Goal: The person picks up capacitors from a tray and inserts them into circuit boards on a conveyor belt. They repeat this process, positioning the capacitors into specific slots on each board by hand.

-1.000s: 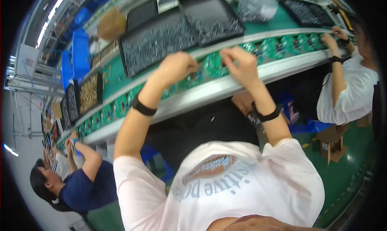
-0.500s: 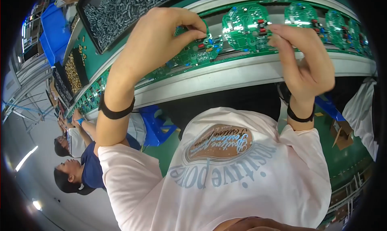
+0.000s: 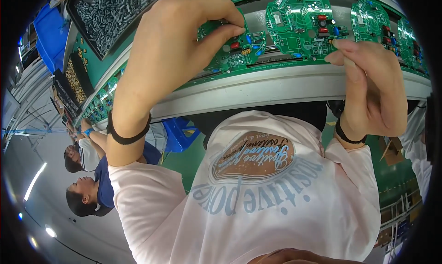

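My left hand (image 3: 182, 45) is bent over a green circuit board (image 3: 230, 59) with thumb and forefinger pinched together; whatever lies between the tips is hidden. That board carries red, blue and striped small parts. To its right lies another rounded circuit board (image 3: 292, 38), with two red parts and blue parts near its right side. By that board's lower right edge is my right hand (image 3: 377, 84), its thumb and fingers drawn together in a pinch. I cannot make out anything in it. Both wrists wear a black band.
The boards lie in a row along a pale metal rail (image 3: 258, 91), with more boards (image 3: 370, 22) to the right. Beyond the left hand stands a black tray (image 3: 103, 24) of small grey parts. A blue bin (image 3: 50, 33) is farther left. Two people (image 3: 85, 195) sit at the left.
The whole view has shifted, so the boards appear larger. My right hand has drawn slightly toward me, away from the red parts. The left hand stays pinched over its board.
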A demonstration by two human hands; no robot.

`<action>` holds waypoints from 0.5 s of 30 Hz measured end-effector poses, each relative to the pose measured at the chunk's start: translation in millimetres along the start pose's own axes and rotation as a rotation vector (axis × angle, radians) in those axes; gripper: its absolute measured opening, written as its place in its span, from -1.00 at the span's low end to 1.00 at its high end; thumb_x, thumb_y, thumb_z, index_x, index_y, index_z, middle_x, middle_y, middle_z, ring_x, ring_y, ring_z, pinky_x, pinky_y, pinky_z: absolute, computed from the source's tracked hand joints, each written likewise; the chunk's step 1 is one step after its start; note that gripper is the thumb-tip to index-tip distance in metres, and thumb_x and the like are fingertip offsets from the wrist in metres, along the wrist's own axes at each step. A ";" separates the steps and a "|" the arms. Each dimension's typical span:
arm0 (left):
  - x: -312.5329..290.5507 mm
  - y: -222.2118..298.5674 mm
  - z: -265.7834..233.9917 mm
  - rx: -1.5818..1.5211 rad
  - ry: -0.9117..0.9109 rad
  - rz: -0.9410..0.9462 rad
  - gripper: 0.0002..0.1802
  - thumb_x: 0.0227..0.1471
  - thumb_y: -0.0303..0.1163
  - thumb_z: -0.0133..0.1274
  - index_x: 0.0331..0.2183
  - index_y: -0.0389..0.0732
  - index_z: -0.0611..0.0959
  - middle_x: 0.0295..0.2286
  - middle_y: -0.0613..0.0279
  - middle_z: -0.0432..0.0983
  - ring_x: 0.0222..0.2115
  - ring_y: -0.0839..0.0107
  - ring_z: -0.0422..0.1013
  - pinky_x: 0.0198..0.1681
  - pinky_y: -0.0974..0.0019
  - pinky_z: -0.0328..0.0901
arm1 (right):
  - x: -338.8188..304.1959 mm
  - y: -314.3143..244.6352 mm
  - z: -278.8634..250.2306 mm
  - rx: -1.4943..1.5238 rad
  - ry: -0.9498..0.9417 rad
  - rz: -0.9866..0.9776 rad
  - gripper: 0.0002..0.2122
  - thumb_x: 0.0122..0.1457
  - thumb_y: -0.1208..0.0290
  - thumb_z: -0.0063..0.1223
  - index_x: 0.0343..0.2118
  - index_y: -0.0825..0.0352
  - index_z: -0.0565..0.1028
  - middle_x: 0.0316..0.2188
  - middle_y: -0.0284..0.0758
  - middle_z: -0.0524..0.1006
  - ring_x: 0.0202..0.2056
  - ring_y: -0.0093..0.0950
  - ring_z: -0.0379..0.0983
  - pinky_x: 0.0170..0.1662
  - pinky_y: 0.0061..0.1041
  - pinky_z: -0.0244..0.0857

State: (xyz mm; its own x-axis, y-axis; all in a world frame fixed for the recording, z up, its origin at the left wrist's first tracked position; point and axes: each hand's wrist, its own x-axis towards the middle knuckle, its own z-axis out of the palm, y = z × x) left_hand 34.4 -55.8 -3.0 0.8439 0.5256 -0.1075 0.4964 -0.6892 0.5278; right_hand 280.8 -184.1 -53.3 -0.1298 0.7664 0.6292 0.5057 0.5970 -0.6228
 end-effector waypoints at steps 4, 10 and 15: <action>3.6 6.0 -2.5 -0.066 0.013 -0.046 -0.88 0.02 -0.58 0.27 -0.32 -0.31 0.71 -0.36 0.15 0.66 -0.31 0.29 0.57 -0.18 0.33 0.43 | -0.1 -9.8 5.0 -0.067 -0.001 0.056 -0.81 0.15 0.82 0.04 -0.17 0.65 0.56 -0.29 0.04 0.64 -0.44 -0.31 0.59 -0.33 -0.50 0.42; 5.3 15.6 -8.1 -0.149 0.029 -0.122 -0.88 -0.06 -0.62 0.28 -0.38 -0.32 0.69 -0.40 0.08 0.64 -0.37 0.13 0.55 -0.28 0.24 0.43 | -3.7 -4.7 10.8 -0.016 0.076 0.062 -0.81 0.17 0.82 0.03 -0.16 0.66 0.56 -0.29 0.04 0.64 -0.44 -0.31 0.59 -0.34 -0.51 0.43; 7.3 15.6 -6.2 -0.174 0.031 -0.124 -0.87 -0.06 -0.62 0.29 -0.38 -0.33 0.69 -0.41 0.08 0.64 -0.38 0.14 0.55 -0.28 0.24 0.44 | -5.8 -2.4 11.3 -0.009 0.106 0.077 -0.81 0.17 0.83 0.02 -0.15 0.66 0.55 -0.28 0.05 0.64 -0.44 -0.32 0.58 -0.34 -0.52 0.44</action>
State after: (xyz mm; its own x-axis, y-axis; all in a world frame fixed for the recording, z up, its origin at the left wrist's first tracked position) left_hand 47.1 -59.6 9.7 0.7707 0.6178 -0.1563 0.5513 -0.5234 0.6497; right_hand 270.7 -187.2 -60.7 0.0003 0.7802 0.6255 0.5183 0.5348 -0.6674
